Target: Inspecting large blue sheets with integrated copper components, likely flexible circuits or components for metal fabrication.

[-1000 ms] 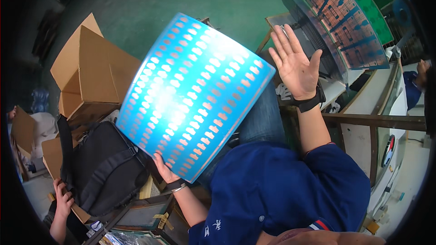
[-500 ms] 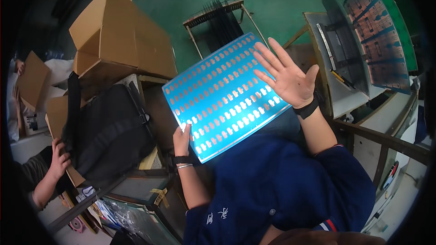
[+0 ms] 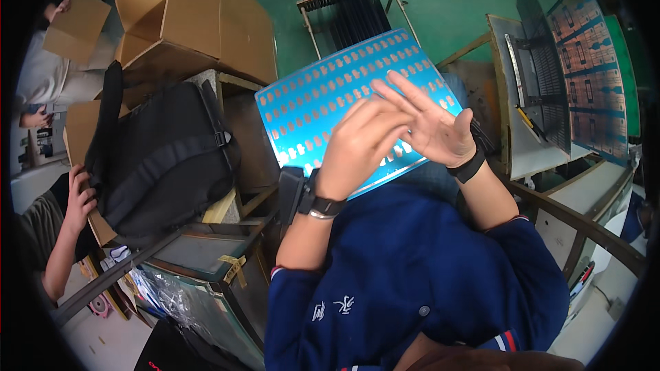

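Apparently the blue panel [image 3: 330, 99] rests across the person's lap [image 3: 438, 180], its rows of copper-coloured patches facing up, and neither of the 2 hands seems to grip it. Above its near right part, the right hand [image 3: 440, 136] is held palm up, fingers stretched out and thumb well apart, with nothing seen in it. The left hand [image 3: 357, 145] has its fingers bent together, the tips at the right palm and probably touching it; blur hides whether something small is pinched there, so I cannot tell. As for progress, I judge the panel's pattern to be already made, since the rows in sight look filled; whether anything is left to do on it cannot be told. Dark sheets [image 3: 357, 14] stand in a rack [image 3: 313, 1] beyond it, and a copper-and-blue panel [image 3: 591, 75] stands upright at the right; whether those are finished or untouched does not show. Pale stitched characters [image 3: 347, 304] run across the dark blue shirt [image 3: 447, 268], a red mark [image 3: 157, 366] at the lower left is cut off, and I can make out no label on the blue panel.
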### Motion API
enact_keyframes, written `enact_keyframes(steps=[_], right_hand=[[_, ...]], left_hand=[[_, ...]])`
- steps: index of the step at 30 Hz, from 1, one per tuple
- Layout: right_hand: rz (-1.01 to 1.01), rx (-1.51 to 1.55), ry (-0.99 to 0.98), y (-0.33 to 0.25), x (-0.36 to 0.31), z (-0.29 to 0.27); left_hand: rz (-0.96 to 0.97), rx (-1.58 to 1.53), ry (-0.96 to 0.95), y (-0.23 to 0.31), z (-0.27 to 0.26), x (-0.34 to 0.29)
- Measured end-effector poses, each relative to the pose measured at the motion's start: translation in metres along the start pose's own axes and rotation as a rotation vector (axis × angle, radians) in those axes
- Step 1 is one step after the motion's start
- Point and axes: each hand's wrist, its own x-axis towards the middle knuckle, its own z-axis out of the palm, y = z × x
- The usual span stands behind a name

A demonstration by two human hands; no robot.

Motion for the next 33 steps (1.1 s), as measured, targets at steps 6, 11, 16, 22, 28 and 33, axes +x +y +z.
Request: enact_keyframes(steps=[6, 11, 16, 22, 28, 33], right_hand=[[0.081, 0.052, 0.085, 0.007, -0.001, 0.004], [0.063, 0.119, 0.055, 0.011, -0.003, 0.003], [0.098, 0.181, 0.067, 0.015, -0.008, -0.001], [0.094, 0.249, 0.06, 0.019, -0.012, -0.004], [0.1, 0.276, 0.053, 0.018, -0.014, -0.003], [0.11, 0.308, 0.071, 0.018, -0.014, -0.002]], left_hand=[[0.115, 0.031, -0.123, 0.002, 0.014, 0.017], [0.143, 0.102, -0.141, 0.002, 0.017, 0.017], [0.11, 0.104, -0.209, -0.001, 0.016, 0.015], [0.143, 0.129, -0.223, -0.002, 0.016, 0.015], [0.189, 0.107, -0.221, -0.004, 0.017, 0.015], [0.259, 0.148, -0.212, -0.005, 0.018, 0.015]])
